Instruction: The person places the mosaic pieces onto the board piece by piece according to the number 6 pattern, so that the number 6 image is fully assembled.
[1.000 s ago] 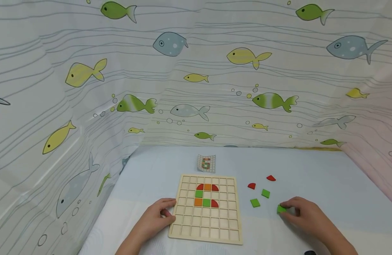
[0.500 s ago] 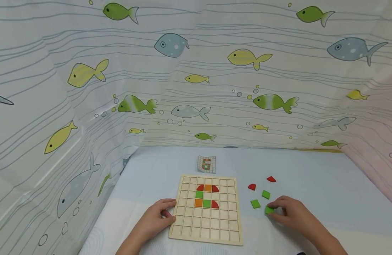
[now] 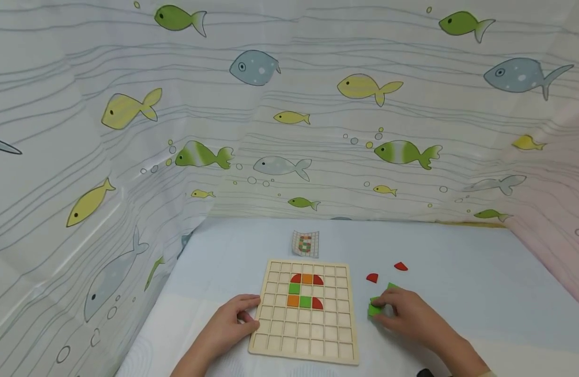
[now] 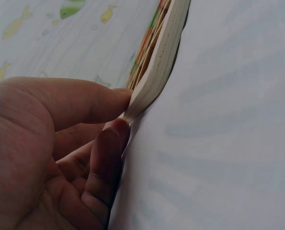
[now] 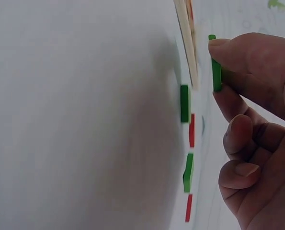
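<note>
My right hand point(image 3: 407, 311) pinches a green square tile point(image 5: 216, 72) between thumb and fingertips, right of the wooden grid board point(image 3: 299, 343). In the head view the held tile overlaps another green tile, and a third green tile point(image 3: 391, 286) is mostly covered by the fingers. My left hand point(image 3: 233, 317) holds the board's left edge, with the thumb point(image 4: 108, 103) and fingertips right against the rim. Set in the board are red quarter-circles point(image 3: 318, 279), orange squares point(image 3: 307, 279) and green squares point(image 3: 294, 288), forming a partial figure.
Behind the board lies a small paper card point(image 3: 305, 244) printed with a grid and a coloured figure. Two loose red quarter-circles point(image 3: 372, 277) lie to the board's right. A fish-patterned curtain point(image 3: 327, 157) stands around the table point(image 3: 482, 293).
My right hand has moved left with the green tile, past one loose tile and close to the board's right edge. The left hand stays at the board's left edge.
</note>
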Tool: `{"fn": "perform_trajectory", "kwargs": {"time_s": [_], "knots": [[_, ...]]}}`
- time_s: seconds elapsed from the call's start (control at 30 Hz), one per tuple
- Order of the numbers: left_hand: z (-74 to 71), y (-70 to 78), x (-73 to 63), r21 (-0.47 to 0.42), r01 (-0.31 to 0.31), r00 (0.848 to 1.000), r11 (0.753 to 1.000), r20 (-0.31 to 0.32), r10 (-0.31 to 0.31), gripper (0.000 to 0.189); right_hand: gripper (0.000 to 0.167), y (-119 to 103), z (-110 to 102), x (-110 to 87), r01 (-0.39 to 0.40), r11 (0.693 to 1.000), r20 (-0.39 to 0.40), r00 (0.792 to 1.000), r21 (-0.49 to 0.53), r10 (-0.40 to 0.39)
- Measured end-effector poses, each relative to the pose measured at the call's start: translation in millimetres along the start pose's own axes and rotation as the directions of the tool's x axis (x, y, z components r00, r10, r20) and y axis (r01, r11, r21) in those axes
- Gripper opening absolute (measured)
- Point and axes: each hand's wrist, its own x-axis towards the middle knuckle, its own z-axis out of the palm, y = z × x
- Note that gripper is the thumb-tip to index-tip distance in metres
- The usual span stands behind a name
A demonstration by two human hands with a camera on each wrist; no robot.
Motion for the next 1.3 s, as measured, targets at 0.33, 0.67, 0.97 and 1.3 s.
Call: {"fn": "perform_trajectory", "kwargs": {"time_s": [0.33, 0.67, 0.97, 1.3], "knots": [[-0.3, -0.8, 1.8, -0.011, -0.012, 1.0, 1.0, 0.007, 0.012, 0.055, 0.02, -22, 6, 12.9, 0.029, 1.0, 0.011, 1.0, -0.009, -0.029], [0.4, -0.7, 2.7, -0.014, -0.006, 1.0, 1.0, 0.011, 0.006, 0.055, 0.02, -34, 21, 26.6, 0.083, 0.996, 0.071, 0.994, 0.022, -0.084], [0.5, 0.3, 2.4, -0.015, 0.003, 1.0, 1.0, 0.013, -0.003, 0.056, 0.021, -50, 32, 38.1, 0.156, 0.985, 0.074, 0.984, 0.067, -0.161], [-0.7, -0.2, 0.3, -0.017, 0.004, 1.0, 1.0, 0.009, -0.004, 0.056, 0.023, -72, 46, 51.5, 0.159, 0.987, 0.118, 0.98, 0.031, -0.162]]}}
